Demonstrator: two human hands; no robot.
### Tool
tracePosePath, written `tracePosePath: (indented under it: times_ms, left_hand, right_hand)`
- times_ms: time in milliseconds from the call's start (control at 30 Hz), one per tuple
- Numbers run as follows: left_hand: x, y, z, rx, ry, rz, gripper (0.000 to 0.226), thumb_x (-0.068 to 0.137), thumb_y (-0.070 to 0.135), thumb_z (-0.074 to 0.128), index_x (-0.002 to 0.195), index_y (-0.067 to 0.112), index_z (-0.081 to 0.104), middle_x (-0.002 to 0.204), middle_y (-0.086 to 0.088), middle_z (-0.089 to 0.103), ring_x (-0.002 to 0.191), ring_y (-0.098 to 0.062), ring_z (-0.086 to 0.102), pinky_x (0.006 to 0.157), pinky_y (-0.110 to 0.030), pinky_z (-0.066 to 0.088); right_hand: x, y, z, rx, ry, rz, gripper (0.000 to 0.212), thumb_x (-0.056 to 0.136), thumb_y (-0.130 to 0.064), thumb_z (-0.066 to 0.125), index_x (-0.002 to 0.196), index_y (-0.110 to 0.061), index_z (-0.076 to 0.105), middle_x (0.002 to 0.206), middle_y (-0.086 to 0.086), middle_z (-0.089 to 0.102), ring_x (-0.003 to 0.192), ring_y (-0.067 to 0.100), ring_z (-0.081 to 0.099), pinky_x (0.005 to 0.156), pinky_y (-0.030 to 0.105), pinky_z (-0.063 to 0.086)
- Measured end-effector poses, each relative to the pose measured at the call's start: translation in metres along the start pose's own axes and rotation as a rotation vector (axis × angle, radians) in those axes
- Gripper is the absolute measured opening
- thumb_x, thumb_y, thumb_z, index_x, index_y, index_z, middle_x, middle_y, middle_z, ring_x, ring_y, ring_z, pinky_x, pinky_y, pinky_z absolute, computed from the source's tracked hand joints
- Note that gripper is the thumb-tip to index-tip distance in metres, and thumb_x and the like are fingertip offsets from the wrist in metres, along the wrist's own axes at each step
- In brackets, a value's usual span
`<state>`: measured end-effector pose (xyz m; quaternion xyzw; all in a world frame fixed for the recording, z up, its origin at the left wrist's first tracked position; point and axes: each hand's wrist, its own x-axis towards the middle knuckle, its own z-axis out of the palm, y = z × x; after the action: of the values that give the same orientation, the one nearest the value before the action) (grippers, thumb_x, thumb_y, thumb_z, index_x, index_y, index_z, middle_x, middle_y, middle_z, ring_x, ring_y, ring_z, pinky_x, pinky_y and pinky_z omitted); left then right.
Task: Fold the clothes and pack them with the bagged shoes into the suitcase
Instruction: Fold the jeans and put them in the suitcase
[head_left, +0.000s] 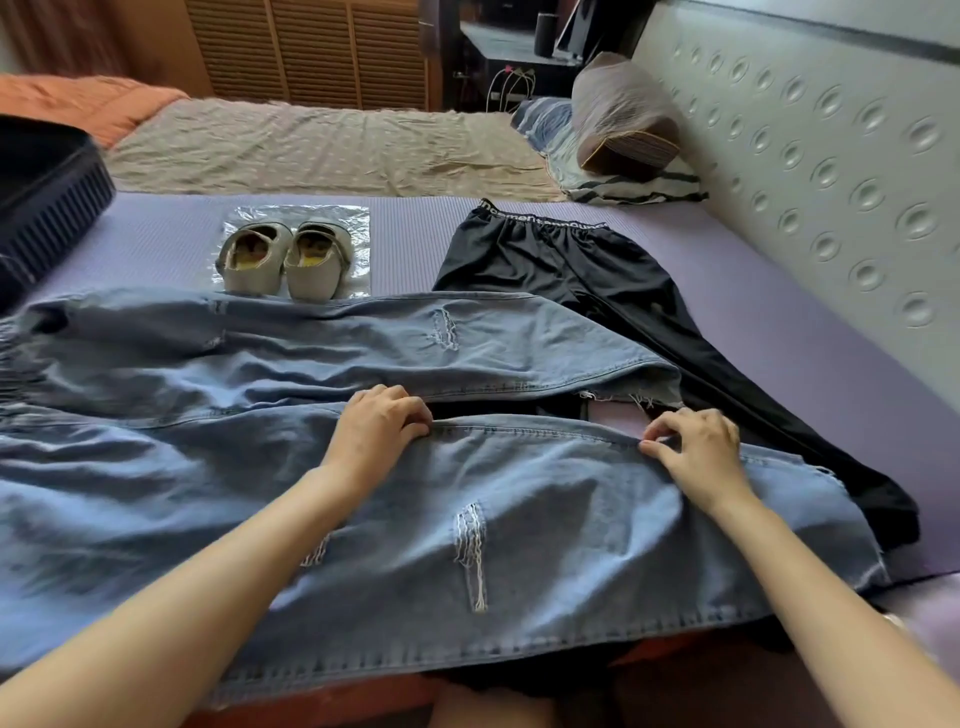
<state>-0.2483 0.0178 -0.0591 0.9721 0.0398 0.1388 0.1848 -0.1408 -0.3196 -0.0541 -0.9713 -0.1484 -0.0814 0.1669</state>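
Observation:
Ripped blue jeans (322, 457) lie spread sideways across the purple mat (779, 332), legs pointing right. My left hand (379, 431) pinches the upper seam of the near leg at mid-length. My right hand (696, 447) pinches the same seam closer to the hem. Black trousers (587, 270) with a lettered waistband lie behind the jeans at the right, partly covered by them. A pair of beige shoes (285, 260) rests on a clear plastic bag (358, 218) beyond the jeans. A dark suitcase (41, 208) sits at the far left edge.
A padded headboard wall (831, 171) runs along the right. Pillows and a bagged brown cushion (623, 124) sit at the far right corner. A beige sheet (322, 145) and orange blanket (88, 98) cover the bed beyond the mat.

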Motion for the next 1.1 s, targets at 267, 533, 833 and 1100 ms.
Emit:
tracePosePath:
  times_ms: [267, 533, 833, 1100]
  left_hand:
    - [0.020, 0.022, 0.019, -0.053, 0.131, -0.010, 0.022, 0.078, 0.012, 0.073, 0.099, 0.012, 0.071, 0.103, -0.011, 0.061, 0.103, -0.034, 0.054, 0.095, -0.043, 0.042]
    - [-0.045, -0.013, -0.003, 0.192, 0.223, 0.023, 0.058, 0.093, 0.049, 0.028, 0.141, 0.019, 0.042, 0.151, -0.009, 0.033, 0.143, -0.023, 0.018, 0.116, -0.046, 0.005]
    - [-0.046, -0.039, 0.010, 0.228, -0.251, -0.293, 0.099, 0.059, 0.078, -0.016, 0.147, 0.032, -0.017, 0.148, 0.000, -0.035, 0.130, -0.015, -0.041, 0.095, -0.037, -0.038]
    - [-0.052, -0.079, -0.036, 0.025, 0.228, -0.110, 0.045, 0.090, 0.037, 0.042, 0.122, 0.013, 0.062, 0.130, -0.008, 0.059, 0.129, -0.026, 0.047, 0.109, -0.045, 0.030]
  right_hand:
    - [0.003, 0.003, 0.010, -0.078, 0.075, 0.047, 0.005, 0.079, -0.010, 0.073, 0.082, -0.013, 0.071, 0.096, 0.007, 0.067, 0.102, 0.032, 0.046, 0.093, 0.035, 0.024]
    - [0.006, -0.017, 0.018, 0.138, 0.176, 0.047, 0.028, 0.084, -0.003, 0.063, 0.110, -0.009, 0.068, 0.120, 0.011, 0.062, 0.111, 0.034, 0.044, 0.096, 0.035, 0.028]
    - [0.030, -0.027, 0.004, 0.288, 0.123, 0.185, 0.041, 0.090, -0.012, 0.061, 0.131, -0.010, 0.056, 0.125, 0.018, 0.059, 0.121, 0.035, 0.040, 0.103, 0.038, 0.029]
    - [0.020, -0.121, 0.033, 0.323, 0.020, -0.160, 0.031, 0.090, -0.024, 0.064, 0.120, -0.016, 0.065, 0.125, 0.004, 0.061, 0.118, 0.023, 0.037, 0.099, 0.028, 0.022]
